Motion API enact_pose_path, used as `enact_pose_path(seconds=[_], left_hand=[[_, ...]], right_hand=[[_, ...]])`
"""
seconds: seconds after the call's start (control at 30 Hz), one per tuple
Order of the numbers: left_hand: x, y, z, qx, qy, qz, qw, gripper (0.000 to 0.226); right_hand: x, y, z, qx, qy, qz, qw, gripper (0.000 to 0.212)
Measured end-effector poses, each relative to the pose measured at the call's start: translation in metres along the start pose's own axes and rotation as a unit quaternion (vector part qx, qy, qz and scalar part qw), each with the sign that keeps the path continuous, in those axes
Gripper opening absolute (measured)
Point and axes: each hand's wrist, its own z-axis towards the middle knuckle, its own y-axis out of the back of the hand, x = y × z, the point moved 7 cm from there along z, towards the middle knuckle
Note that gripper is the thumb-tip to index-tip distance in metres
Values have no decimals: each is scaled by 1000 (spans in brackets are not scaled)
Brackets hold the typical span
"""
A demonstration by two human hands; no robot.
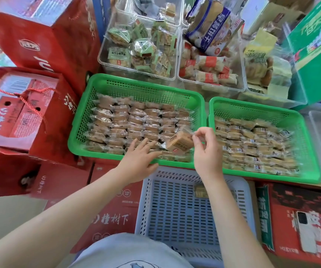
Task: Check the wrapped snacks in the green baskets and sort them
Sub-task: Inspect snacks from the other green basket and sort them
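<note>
Centre frame, just above the near rim of the left green basket (79, 120), my right hand (207, 153) pinches one wrapped snack (179, 143) by the crimped end of its wrapper, held up clear of the rows for a look. My left hand (138, 161) lies flat, fingers straight, resting on the front rows of packs in that same basket, gripping nothing. Left basket is packed in tidy rows, nearly full. Right green basket (310, 144), right of centre, holds a looser, blurred pile of similar packs. Lower centre, the pale blue basket (146, 209) under my arms holds one small pack (200, 191) that I can make out, partly behind my right forearm; the rest of its floor shows bare slots. My read: sorting is early. One item apparently set aside, one in hand under check, and the bulk of both green baskets not yet visibly gone through. Can't tell from this which packs have already been checked. Top of frame, clear bins (105, 55) with other snacks; bottom right, a phone (306, 231) on a red carton (283, 238).
</note>
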Motion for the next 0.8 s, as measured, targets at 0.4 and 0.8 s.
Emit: enact_pose_path(seconds=[0.4, 0.8], left_hand=[[-24, 43, -67, -101, 136, -593, 787, 15], [-19, 28, -97, -32, 139, -676, 723, 29]], right_hand=[[15, -33, -58, 158, -190, 206, 947, 4], [18, -31, -86, 153, -281, 299, 899, 18]])
